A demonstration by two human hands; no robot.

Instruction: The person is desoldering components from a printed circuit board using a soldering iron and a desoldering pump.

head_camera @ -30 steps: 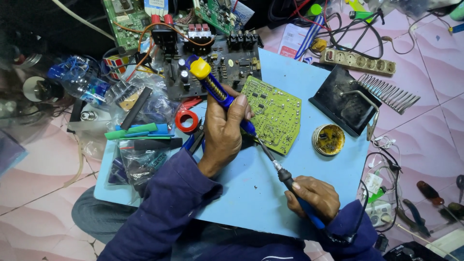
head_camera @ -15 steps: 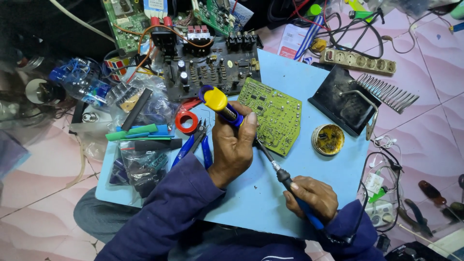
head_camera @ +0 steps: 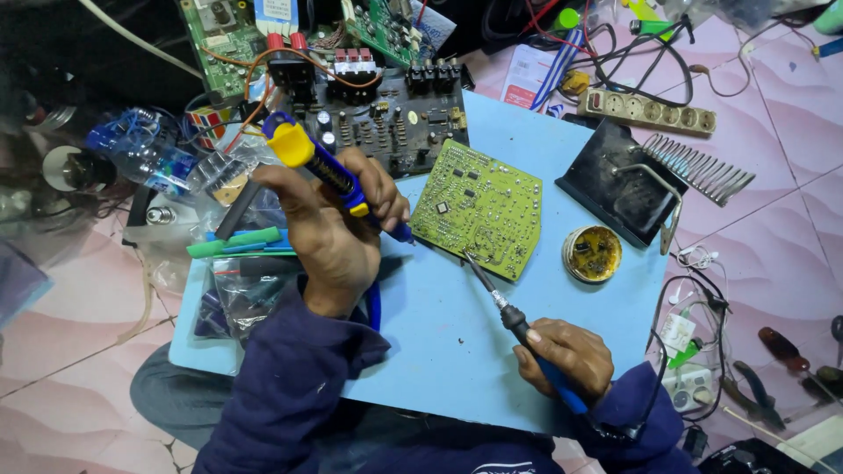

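Note:
A yellow-green circuit board [head_camera: 479, 206] lies on a light blue mat [head_camera: 448, 333]. My left hand [head_camera: 329, 233] grips a blue and yellow desoldering pump [head_camera: 320, 167], tilted, its tip close to the board's left edge. A soldering iron [head_camera: 518, 325] is held in my right hand [head_camera: 566, 355]; its thin tip rests at the board's lower edge. Both sleeves are dark blue.
A black iron stand with a coil [head_camera: 637, 189] and a round tin of flux [head_camera: 592, 254] sit right of the board. A large dark circuit board [head_camera: 386, 114], a power strip [head_camera: 654, 110], cables, plastic bags [head_camera: 250, 290] and hand tools [head_camera: 773, 373] crowd the tiled floor around the mat.
My left hand has shifted left and lifted the pump's yellow end up and to the left, uncovering the board's left part. My right hand and the iron have stayed almost still.

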